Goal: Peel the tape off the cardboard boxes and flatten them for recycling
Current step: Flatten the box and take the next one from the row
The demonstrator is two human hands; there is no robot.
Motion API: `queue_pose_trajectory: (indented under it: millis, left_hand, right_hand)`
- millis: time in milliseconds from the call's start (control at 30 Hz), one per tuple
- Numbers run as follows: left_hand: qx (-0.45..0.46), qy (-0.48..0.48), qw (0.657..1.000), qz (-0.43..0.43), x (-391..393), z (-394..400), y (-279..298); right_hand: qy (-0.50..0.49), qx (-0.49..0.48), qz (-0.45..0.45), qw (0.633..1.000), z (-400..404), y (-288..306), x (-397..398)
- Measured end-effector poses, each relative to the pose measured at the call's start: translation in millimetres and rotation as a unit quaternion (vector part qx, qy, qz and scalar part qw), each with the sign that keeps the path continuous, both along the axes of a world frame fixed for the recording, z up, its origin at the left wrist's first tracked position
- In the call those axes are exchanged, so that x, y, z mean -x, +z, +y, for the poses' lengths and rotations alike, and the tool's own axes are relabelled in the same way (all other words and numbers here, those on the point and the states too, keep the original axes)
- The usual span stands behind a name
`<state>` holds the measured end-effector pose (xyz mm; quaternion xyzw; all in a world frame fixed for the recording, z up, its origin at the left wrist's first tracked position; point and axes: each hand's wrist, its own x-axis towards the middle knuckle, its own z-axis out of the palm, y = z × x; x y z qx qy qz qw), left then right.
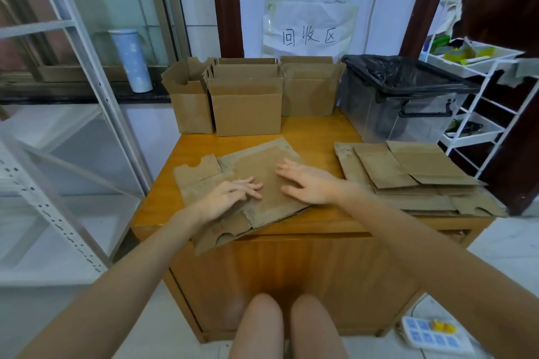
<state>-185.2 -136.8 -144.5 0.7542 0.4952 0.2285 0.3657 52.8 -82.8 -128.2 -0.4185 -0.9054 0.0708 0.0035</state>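
The flattened cardboard box lies at frame centre on the wooden table, both palms pressing it, likely to crease it flat. Left hand fingers lie straight and together; right hand fingers are straight, slightly spread. Flattened stack sits right; three standing boxes wait above.

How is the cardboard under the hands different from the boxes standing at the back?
The cardboard under the hands lies flat on the table; the boxes at the back stand upright with open tops. Both hands, left and right, press on the flat piece; nothing touches the standing boxes. Both are plain brown cardboard.
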Motion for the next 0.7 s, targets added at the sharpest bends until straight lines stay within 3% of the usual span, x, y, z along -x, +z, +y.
queue_pose_trajectory:
  millis: [100,200,300,367,433,567,700]
  left_hand:
    - [-0.081,0.022,0.993,0.087,0.1,6.4,-15.8]
    - [-0.169,-0.026,0.935,0.31,4.6,14.4,-20.7]
    - [-0.182,-0.019,0.899,0.398,12.9,21.2,-16.6]
    - [-0.187,-0.01,0.885,0.426,14.5,24.2,-14.4]
    - [-0.188,0.0,0.879,0.438,12.2,25.3,-15.0]
    - [-0.103,0.014,0.942,0.319,14.5,21.5,-18.3]
    - [-0.101,0.097,0.928,0.345,21.2,20.7,-26.1]
  right_hand:
    - [-0.025,0.014,-0.025,0.999,-10.9,-26.6,6.6]
    - [-0.064,-0.008,-0.003,0.998,-26.2,-36.9,11.9]
    - [-0.081,-0.09,-0.081,0.989,-36.2,-23.5,21.0]
    - [-0.085,-0.137,-0.121,0.979,-34.4,-10.6,29.8]
    - [-0.084,-0.143,-0.098,0.981,-30.1,-8.5,37.8]
    - [-0.066,-0.011,-0.014,0.998,-24.6,-29.7,44.4]
    - [-0.135,0.004,0.022,0.991,-19.7,-38.6,31.2]
